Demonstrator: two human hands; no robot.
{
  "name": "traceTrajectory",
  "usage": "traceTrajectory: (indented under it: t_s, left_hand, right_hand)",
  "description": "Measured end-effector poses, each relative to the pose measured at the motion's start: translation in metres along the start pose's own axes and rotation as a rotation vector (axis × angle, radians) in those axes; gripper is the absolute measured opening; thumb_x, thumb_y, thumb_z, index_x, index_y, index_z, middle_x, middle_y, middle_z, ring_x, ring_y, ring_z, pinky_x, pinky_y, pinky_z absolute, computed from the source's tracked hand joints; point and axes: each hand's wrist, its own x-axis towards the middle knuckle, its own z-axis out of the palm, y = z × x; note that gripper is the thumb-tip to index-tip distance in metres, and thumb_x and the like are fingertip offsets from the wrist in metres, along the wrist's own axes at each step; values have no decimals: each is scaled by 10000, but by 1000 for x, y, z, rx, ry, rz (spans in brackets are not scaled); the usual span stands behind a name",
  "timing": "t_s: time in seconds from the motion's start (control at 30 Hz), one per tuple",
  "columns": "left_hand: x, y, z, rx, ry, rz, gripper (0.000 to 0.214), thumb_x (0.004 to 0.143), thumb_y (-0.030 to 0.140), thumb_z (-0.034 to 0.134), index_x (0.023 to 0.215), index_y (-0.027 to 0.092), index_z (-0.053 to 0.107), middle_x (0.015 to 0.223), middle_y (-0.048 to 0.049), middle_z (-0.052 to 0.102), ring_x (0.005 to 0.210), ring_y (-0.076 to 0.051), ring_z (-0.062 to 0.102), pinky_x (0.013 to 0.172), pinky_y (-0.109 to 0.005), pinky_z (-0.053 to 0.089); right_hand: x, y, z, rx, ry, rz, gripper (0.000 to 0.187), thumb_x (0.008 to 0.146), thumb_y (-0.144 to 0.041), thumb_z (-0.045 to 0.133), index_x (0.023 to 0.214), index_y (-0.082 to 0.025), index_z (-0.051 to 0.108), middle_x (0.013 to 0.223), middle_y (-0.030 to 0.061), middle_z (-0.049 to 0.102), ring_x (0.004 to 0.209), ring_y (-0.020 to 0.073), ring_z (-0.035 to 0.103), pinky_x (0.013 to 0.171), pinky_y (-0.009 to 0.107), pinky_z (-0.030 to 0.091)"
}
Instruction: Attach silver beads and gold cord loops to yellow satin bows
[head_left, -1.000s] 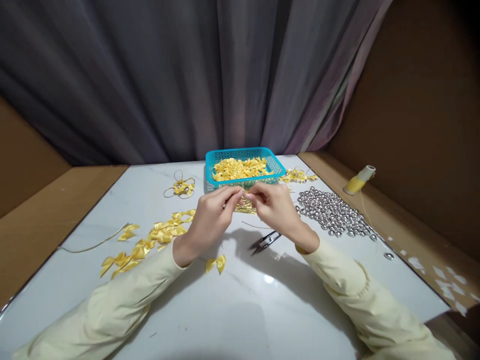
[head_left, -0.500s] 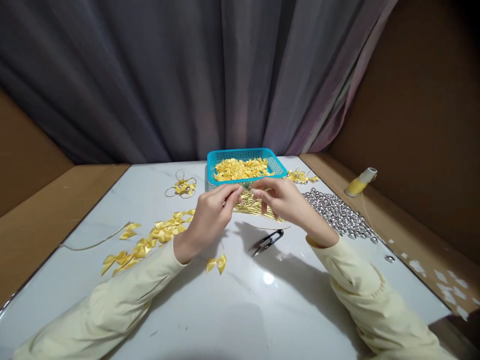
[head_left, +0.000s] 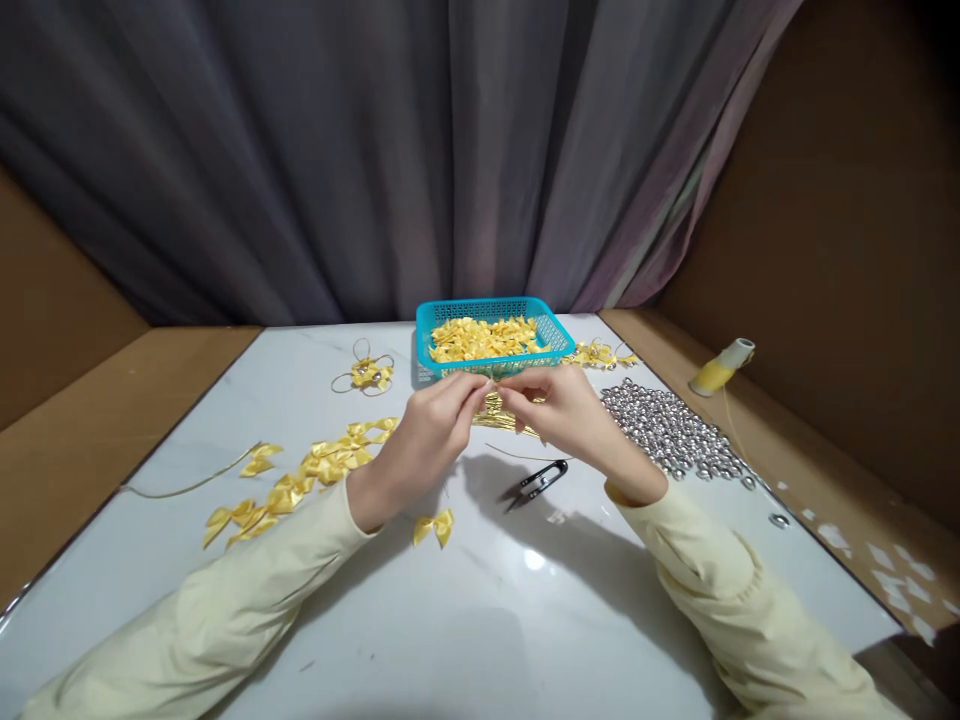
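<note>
My left hand [head_left: 427,425] and my right hand [head_left: 566,415] meet fingertip to fingertip above the middle of the table, both pinching. Whatever thin thing they hold is too small to make out. Below and behind them lies a bundle of shiny gold cords [head_left: 501,415], partly covered by my fingers. One loose cord [head_left: 517,456] curves under my right hand. Black-handled thread snips [head_left: 541,482] rest just in front of it. A single yellow ribbon bow [head_left: 433,527] lies below my left hand, and more yellow bows [head_left: 330,462] are strewn beside my left wrist.
Behind my hands stands a turquoise basket [head_left: 499,368] of yellow bows. Looped cords with bows [head_left: 371,375] lie at the back left, others [head_left: 598,354] at the back right. Silver beads [head_left: 667,430] cover the right side, near a yellow thread spool [head_left: 721,368]. A curtain [head_left: 390,150] hangs behind.
My right hand has shifted slightly left and down, and my left slightly right. Their fingertips are now closer together. The things on the table have stayed put.
</note>
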Motion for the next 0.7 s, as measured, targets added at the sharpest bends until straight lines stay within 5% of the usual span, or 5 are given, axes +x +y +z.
traceTrajectory:
  t_s: [0.13,0.27,0.47,0.7]
  left_hand:
    - [0,0,0,10,-7,17,113,886,129,472,888,158,581,753,-12,629,688,-118,585,644,-232,461]
    - [0,1,-1,18,-11,27,113,892,135,460,884,159,570,767,-20,620,698,-126,582,645,-245,460]
    - [-2,3,-2,19,-47,39,128,907,148,427,894,162,554,780,-20,597,707,-124,570,656,-247,461]
    - [-3,4,-5,99,-117,58,154,914,137,383,904,156,536,792,-34,564,711,-137,552,648,-265,450]
  right_hand:
    - [0,-1,2,91,62,56,200,792,-210,504,777,-122,683,498,-12,569,377,49,432,388,186,350]
    - [2,1,0,291,-9,231,285,774,-259,536,995,-125,655,526,-19,564,333,54,417,320,186,348]
    - [2,1,-4,450,-117,243,188,764,-258,550,807,-133,684,535,-15,543,382,56,432,312,170,340]
    - [-1,-4,-1,245,2,212,199,762,-252,555,676,-116,673,456,-11,547,318,40,387,316,178,304]
